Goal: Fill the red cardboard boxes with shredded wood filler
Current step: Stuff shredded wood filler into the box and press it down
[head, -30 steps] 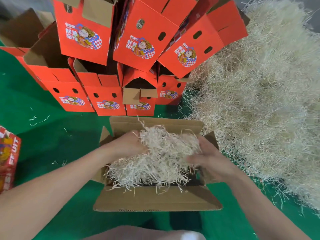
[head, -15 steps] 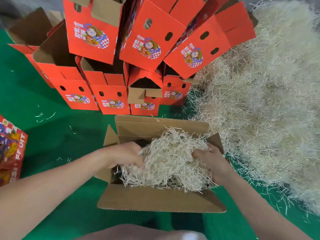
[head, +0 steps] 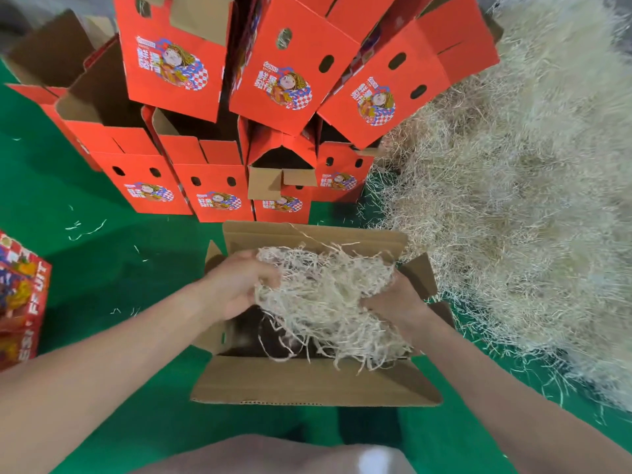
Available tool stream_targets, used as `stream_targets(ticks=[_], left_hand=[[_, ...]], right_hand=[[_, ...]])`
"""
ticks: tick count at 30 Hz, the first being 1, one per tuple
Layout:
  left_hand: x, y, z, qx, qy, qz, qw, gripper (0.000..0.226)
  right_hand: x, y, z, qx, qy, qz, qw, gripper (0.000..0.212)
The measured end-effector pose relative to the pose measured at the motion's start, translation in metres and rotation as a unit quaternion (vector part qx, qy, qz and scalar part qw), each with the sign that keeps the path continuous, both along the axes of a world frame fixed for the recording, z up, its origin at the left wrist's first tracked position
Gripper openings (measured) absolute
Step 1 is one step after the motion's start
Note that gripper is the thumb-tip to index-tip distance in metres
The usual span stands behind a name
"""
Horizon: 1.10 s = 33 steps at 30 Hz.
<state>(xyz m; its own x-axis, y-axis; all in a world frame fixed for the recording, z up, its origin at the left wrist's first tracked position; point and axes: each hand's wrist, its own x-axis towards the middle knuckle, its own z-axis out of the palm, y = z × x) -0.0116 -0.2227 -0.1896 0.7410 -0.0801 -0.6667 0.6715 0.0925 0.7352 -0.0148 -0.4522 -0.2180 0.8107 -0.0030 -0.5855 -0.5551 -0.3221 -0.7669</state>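
Green floor [head: 102, 275] spreads right across the shot, and a bare knee [head: 273, 455] pokes in at the bottom edge.

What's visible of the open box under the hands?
The open box is corrugated cardboard, only brown inner faces showing, four flaps splayed outward. It sits mouth-up on the green floor. A wad of pale shredded filler covers most of the opening; the near-left interior shows dark. The left hand and right hand grip that wad over its mouth.

Stacked boxes [head: 219, 181] red-orange outside, plain brown inside, printed figure with blue-and-white checker; open box [head: 314, 383] brown cardboard flaps; shredded filler [head: 325, 295] pale cream; loose heap [head: 506, 206] straw-beige; floor [head: 102, 285] solid green.
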Motion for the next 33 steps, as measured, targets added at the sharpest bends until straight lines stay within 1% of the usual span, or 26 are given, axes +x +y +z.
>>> stream_targets(ticks=[1,3,4,5,6,7,8,9,11,12,13,14,16,18,20,22,24,25,26,27,28,29,30,31,32,33], left_hand=[[0.000,0.005,0.002,0.044,-0.010,0.009,0.999,0.075],[0.000,0.016,0.002,0.103,-0.019,-0.025,0.994,0.080],[0.001,0.019,0.001,0.105,-0.007,-0.054,0.993,0.083],[0.000,0.018,0.003,0.098,0.013,-0.093,0.991,0.084],[-0.003,0.014,0.004,0.087,0.037,-0.137,0.986,0.076],[-0.007,0.005,0.006,0.091,0.053,-0.180,0.978,0.060],[-0.010,-0.005,0.005,0.113,0.055,-0.211,0.969,0.040],[-0.013,-0.014,0.004,0.139,0.046,-0.234,0.961,0.029],[-0.015,-0.021,-0.003,0.211,-0.001,-0.258,0.943,0.034],[-0.014,-0.017,-0.003,0.249,-0.030,-0.264,0.931,0.033],[-0.010,-0.009,-0.003,0.287,-0.054,-0.260,0.920,0.026],[-0.006,0.002,-0.001,0.316,-0.068,-0.240,0.915,0.020],[0.000,0.022,0.004,0.371,-0.085,-0.191,0.905,0.022],[0.001,0.031,0.008,0.390,-0.102,-0.170,0.899,0.019],[0.000,0.027,0.010,0.359,-0.116,-0.152,0.913,0.021],[-0.003,0.015,0.010,0.287,-0.114,-0.132,0.942,0.033],[-0.005,0.002,0.005,0.228,-0.095,-0.117,0.962,0.024],[-0.007,-0.004,0.003,0.210,-0.083,-0.118,0.967,0.035],[-0.009,-0.010,0.000,0.184,-0.059,-0.119,0.974,0.056],[-0.011,-0.015,-0.002,0.156,-0.034,-0.119,0.980,0.070],[-0.012,-0.019,-0.002,0.127,-0.010,-0.114,0.985,0.073],[-0.013,-0.019,0.002,0.097,0.006,-0.112,0.989,0.072],[-0.014,-0.017,0.006,0.067,0.019,-0.113,0.991,0.080],[-0.012,-0.012,0.008,0.041,0.027,-0.101,0.994,0.092],[-0.012,-0.005,0.011,0.028,0.026,-0.095,0.995,0.116],[-0.010,0.003,0.013,0.025,0.019,-0.084,0.996,0.127]], right_hand=[[-0.001,-0.008,-0.001,-0.009,0.006,-0.006,1.000,0.065],[-0.004,-0.016,0.000,-0.002,0.015,0.004,1.000,0.043],[-0.005,-0.017,0.002,0.018,0.016,0.016,1.000,0.035],[-0.005,-0.015,0.004,0.059,0.017,0.027,0.998,0.034],[-0.006,-0.011,0.007,0.108,0.023,0.038,0.993,0.038],[-0.007,-0.006,0.009,0.149,0.033,0.048,0.987,0.044],[-0.008,0.001,0.010,0.170,0.043,0.062,0.983,0.049],[-0.009,0.008,0.009,0.169,0.049,0.078,0.981,0.053],[-0.010,0.013,0.006,0.132,0.031,0.089,0.987,0.050],[-0.009,0.009,0.005,0.114,0.013,0.078,0.990,0.049],[-0.008,0.002,0.004,0.104,0.004,0.057,0.993,0.049],[-0.008,-0.006,0.004,0.097,0.002,0.034,0.995,0.054],[-0.008,-0.022,0.004,0.078,0.016,-0.010,0.997,0.074],[-0.008,-0.028,0.006,0.067,0.025,-0.009,0.997,0.079],[-0.010,-0.025,0.009,0.075,0.040,0.017,0.996,0.084],[-0.012,-0.018,0.016,0.117,0.045,0.034,0.991,0.096],[-0.013,-0.008,0.019,0.174,0.035,0.056,0.982,0.104],[-0.014,0.001,0.020,0.194,0.033,0.076,0.978,0.109],[-0.015,0.011,0.020,0.198,0.024,0.096,0.975,0.104],[-0.014,0.021,0.019,0.187,0.013,0.108,0.976,0.098],[-0.014,0.029,0.018,0.174,-0.003,0.110,0.979,0.095],[-0.015,0.034,0.016,0.163,-0.028,0.107,0.980,0.085],[-0.015,0.033,0.015,0.146,-0.056,0.100,0.983,0.075],[-0.016,0.028,0.015,0.127,-0.075,0.086,0.985,0.067],[-0.016,0.019,0.015,0.114,-0.078,0.067,0.988,0.061],[-0.017,0.010,0.017,0.111,-0.071,0.044,0.990,0.057]])
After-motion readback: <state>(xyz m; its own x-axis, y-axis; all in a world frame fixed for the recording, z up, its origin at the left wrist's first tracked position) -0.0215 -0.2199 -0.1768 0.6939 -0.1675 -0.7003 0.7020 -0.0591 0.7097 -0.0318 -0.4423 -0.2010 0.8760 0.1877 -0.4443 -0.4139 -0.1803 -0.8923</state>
